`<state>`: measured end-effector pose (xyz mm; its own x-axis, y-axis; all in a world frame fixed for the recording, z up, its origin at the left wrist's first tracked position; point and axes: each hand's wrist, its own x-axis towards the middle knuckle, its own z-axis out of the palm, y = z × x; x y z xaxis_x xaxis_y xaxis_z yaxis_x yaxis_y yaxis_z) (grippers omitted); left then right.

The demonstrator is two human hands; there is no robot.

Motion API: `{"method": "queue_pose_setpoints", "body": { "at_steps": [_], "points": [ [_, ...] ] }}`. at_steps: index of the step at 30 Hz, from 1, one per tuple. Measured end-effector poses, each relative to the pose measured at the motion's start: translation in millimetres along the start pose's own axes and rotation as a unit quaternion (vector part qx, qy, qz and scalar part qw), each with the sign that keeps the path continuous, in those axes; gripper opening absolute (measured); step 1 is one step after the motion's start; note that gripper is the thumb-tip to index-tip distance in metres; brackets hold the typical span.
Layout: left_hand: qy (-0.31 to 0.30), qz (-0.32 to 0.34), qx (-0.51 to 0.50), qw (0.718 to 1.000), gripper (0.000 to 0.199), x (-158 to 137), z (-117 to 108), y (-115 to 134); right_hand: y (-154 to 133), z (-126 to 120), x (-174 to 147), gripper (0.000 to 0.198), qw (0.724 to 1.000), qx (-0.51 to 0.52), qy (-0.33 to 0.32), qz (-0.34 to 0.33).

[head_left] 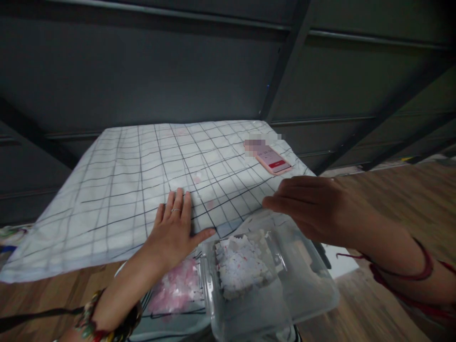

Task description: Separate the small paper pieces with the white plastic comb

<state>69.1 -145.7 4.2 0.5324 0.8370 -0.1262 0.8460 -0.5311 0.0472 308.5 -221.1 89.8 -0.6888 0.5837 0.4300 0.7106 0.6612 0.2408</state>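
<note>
My left hand lies flat on a white checked cloth, fingers stretched out and a ring on one of them. Above the right part of a clear plastic container, my right hand hovers with its fingers pressed together. Whatever the fingertips may hold is too hidden to make out. A heap of white, torn-looking scraps with small red marks fills part of the container. Left of it, below my left hand, is a clear bag of pink pieces. Small pale pink bits dot the cloth.
A phone in a pink case rests at the cloth's right side, partly blurred out. Dark metal panels rise behind the table. Wooden floor shows at the right, and a white sheet lies beyond the container.
</note>
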Motion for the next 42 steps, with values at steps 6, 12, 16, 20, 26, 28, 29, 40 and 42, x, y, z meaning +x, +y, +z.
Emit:
{"method": "queue_pose_setpoints", "body": {
  "at_steps": [6,12,16,20,26,28,29,40,42],
  "points": [
    [-0.036,-0.042,0.01,0.998,0.096,4.0,-8.9,-3.4,13.9,-0.4,-0.9,0.024,0.996,-0.055,0.039,0.062],
    [-0.033,-0.093,-0.001,0.995,0.096,25.5,-14.9,-16.2,48.1,45.3,48.9,0.028,0.988,-0.084,0.026,0.129],
    [-0.038,-0.091,-0.014,0.995,0.099,33.2,-14.9,-17.3,60.2,70.9,77.0,0.03,0.99,-0.074,0.012,0.122],
    [-0.032,-0.084,-0.028,0.996,0.101,36.9,-12.9,-14.0,62.7,75.7,84.3,0.031,0.992,-0.067,0.004,0.105],
    [-0.018,-0.076,-0.033,0.996,0.103,39.4,-7.5,-14.5,54.9,70.3,84.6,0.03,0.994,-0.076,-0.006,0.083],
    [-0.015,-0.076,-0.033,0.996,0.102,38.0,-7.1,-14.6,52.5,69.9,84.7,0.031,0.994,-0.069,-0.014,0.079],
    [-0.015,-0.075,-0.032,0.997,0.101,37.0,-7.2,-14.5,51.7,69.3,83.8,0.03,0.995,-0.063,-0.017,0.078],
    [-0.005,-0.054,-0.033,0.998,0.095,28.1,-9.4,-7.7,43.8,45.6,64.0,0.031,0.993,-0.097,-0.008,0.067],
    [-0.007,-0.054,-0.028,0.998,0.095,27.2,-10.9,-5.0,41.9,50.1,67.6,0.032,0.992,-0.104,-0.003,0.071]
  ]
}}
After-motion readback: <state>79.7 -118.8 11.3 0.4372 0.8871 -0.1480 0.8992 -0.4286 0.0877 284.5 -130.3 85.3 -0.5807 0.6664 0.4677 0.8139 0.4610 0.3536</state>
